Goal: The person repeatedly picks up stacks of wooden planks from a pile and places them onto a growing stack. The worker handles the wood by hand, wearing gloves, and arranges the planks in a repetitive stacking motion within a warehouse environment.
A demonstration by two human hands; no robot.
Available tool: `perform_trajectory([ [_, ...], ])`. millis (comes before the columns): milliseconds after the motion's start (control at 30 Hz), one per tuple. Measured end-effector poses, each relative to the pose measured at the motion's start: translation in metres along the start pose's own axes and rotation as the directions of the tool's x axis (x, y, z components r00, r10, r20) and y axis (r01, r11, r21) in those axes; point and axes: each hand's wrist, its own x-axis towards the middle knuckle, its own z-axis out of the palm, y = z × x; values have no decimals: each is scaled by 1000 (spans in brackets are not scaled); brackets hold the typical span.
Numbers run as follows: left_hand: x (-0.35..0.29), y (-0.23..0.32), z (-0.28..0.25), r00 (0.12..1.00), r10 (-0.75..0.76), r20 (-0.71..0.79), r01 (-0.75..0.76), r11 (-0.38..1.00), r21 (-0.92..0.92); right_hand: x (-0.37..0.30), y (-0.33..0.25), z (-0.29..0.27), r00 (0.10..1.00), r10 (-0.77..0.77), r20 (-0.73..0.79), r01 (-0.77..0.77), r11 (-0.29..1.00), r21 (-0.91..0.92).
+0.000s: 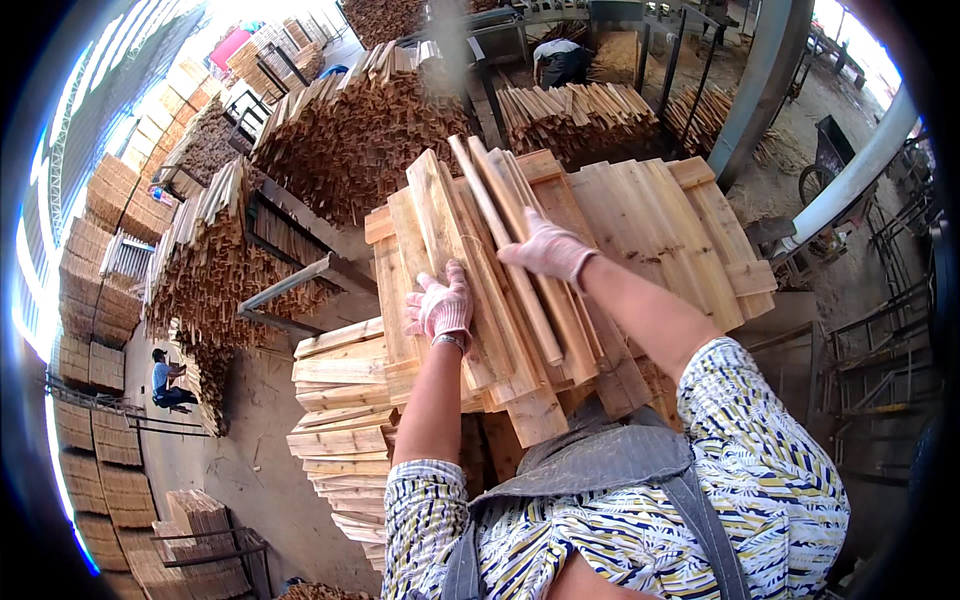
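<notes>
Lying along the middle of a wooden panel (397, 290), with the long axis of a pale narrow strip (528, 300) running away from the body on a slant: poking past the panel's far edge with the far end tipped left, stopping close to the near edge with the other end further right. Just to the right, near enough parallel, with a second strip (560, 315) pointing the same way. Beneath and to the left, with flat boards (440, 205) laid along much the same line, overhanging the far edge too.

Spread and released, with the gloved fingers of the left hand (440, 302) resting on the boards toward the panel's left edge. Draped over the second strip, with the thumb of the right hand (550, 248) reaching left toward the pale strip; impossible to tell whether closed around the wood.

Marked with knots and grain, on the adjoining panel (640, 230) past the right edge. Hidden under the right palm, for a short stretch of strip; covered by the grey apron (600, 455), for part of the near side. Too small to make out in detail, at the distant timber stacks (370, 130).
</notes>
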Motion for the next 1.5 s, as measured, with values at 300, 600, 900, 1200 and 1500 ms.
perform_trajectory([
  [300,-9,-3,-11,998,16,60,-16,1000,-1,0,17,39,982,106,-154,-135,972,-190],
  [600,-10,3,-15,998,9,63,-10,1000,20,-1,-26,38,969,183,-164,-214,956,-200],
  [900,-17,7,-5,999,17,38,-18,1000,7,6,47,7,954,-11,-300,121,929,349],
  [1200,-19,8,-1,999,34,-14,-34,999,-1,-74,75,-148,763,-233,-602,504,798,330],
  [1500,-25,32,8,997,70,23,-69,997,-25,-35,232,-117,529,-111,-841,723,579,377],
])
